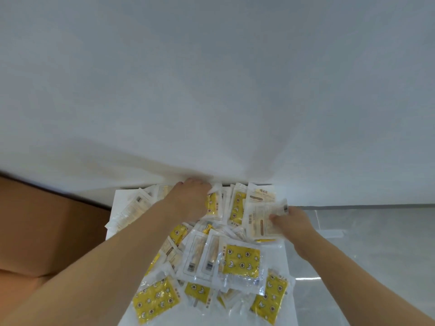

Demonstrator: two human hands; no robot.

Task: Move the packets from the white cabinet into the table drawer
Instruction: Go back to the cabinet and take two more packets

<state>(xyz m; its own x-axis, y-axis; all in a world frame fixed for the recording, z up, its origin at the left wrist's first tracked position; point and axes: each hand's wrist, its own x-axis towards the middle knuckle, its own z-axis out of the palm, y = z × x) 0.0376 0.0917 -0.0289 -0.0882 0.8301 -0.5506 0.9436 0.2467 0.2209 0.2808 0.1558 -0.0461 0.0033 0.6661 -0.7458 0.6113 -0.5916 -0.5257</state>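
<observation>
**Hands in a drawer of packets**

Tabletop [211,90], white, fills the upper view; grey floor [364,243] lies right, a brown surface [47,231] left. Packets [240,262], clear plastic with yellow star-printed or beige contents, lie heaped in the white drawer [286,255], long axes pointing every way. The left hand [190,198] presses flat on the pile; the right hand [290,223] pinches one beige packet [261,222].

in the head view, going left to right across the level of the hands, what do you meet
brown surface → white packets at the drawer's left edge → left hand on the pile → yellow star-print packet → right hand gripping a white packet → grey floor
</observation>
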